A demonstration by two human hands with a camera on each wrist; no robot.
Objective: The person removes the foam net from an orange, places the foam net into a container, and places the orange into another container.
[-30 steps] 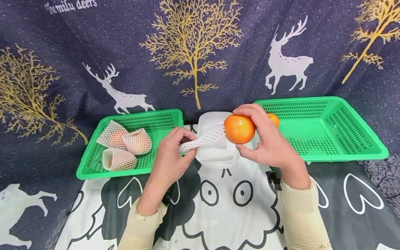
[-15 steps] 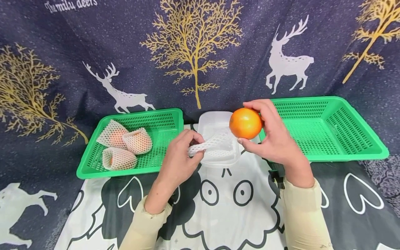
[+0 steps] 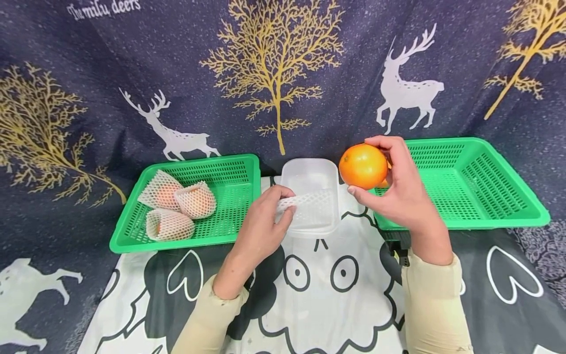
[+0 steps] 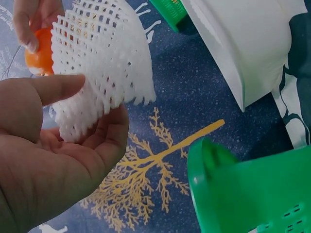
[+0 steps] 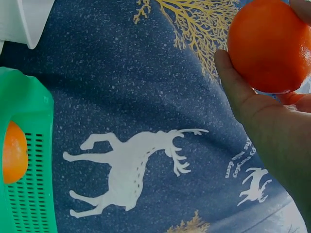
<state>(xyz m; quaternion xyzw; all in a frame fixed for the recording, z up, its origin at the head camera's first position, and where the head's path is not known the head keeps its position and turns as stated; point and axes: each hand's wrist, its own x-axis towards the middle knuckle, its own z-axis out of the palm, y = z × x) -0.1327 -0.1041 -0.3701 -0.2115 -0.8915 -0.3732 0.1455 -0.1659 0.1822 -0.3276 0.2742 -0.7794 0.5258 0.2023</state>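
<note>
One glossy round orange fruit, right of the translucent box, is gripped by the right hand, fingers widely curved; left hand, fingers curled, pinches white foam mesh over the box; cartoon-print cloth beneath it, navy deer-print drape behind.

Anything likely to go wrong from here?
1. Slip: the right hand holds the smooth orange off the table between fingers and thumb, so a loose grip could drop it.
2. Bruising: a second orange sits in the right basket; setting the held one down there might knock them together.
3. Missed drop: the left hand pinches the light foam net over the tub; it could cling to the fingers.
</note>
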